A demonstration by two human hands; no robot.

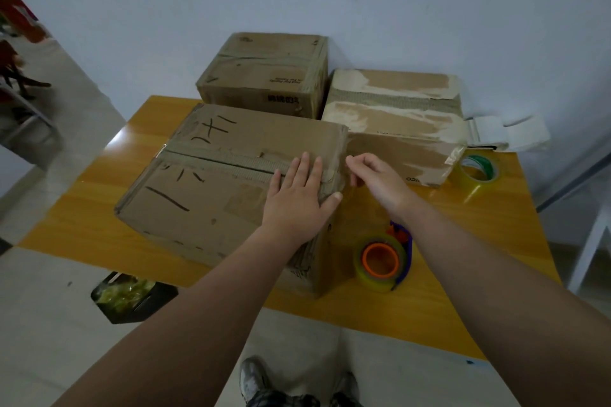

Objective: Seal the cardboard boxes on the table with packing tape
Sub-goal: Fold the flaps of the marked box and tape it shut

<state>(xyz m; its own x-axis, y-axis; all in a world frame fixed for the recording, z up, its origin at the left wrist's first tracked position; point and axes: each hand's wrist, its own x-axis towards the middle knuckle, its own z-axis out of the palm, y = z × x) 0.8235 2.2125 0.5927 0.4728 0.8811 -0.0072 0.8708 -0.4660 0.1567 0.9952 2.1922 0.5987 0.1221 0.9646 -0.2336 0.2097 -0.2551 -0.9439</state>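
A large cardboard box (pixel 211 182) with black marker strokes lies nearest on the yellow table (pixel 463 241). My left hand (pixel 299 198) presses flat on its top near the right end of the centre seam, thumb at the edge. My right hand (pixel 380 178) hovers at the box's right edge with fingers curled, seeming to pinch clear tape; the tape itself is hard to see. A tape dispenser (pixel 383 261) with an orange core stands on the table by the box's right side. Two more boxes sit behind, one at the back (pixel 264 73) and a torn one (pixel 396 122) at right.
A second roll of clear tape (pixel 477 172) with a green core lies at the table's right. White folded paper (pixel 509 132) rests behind it. A black bin (pixel 132 296) with green scraps stands on the floor at left. The wall is close behind the boxes.
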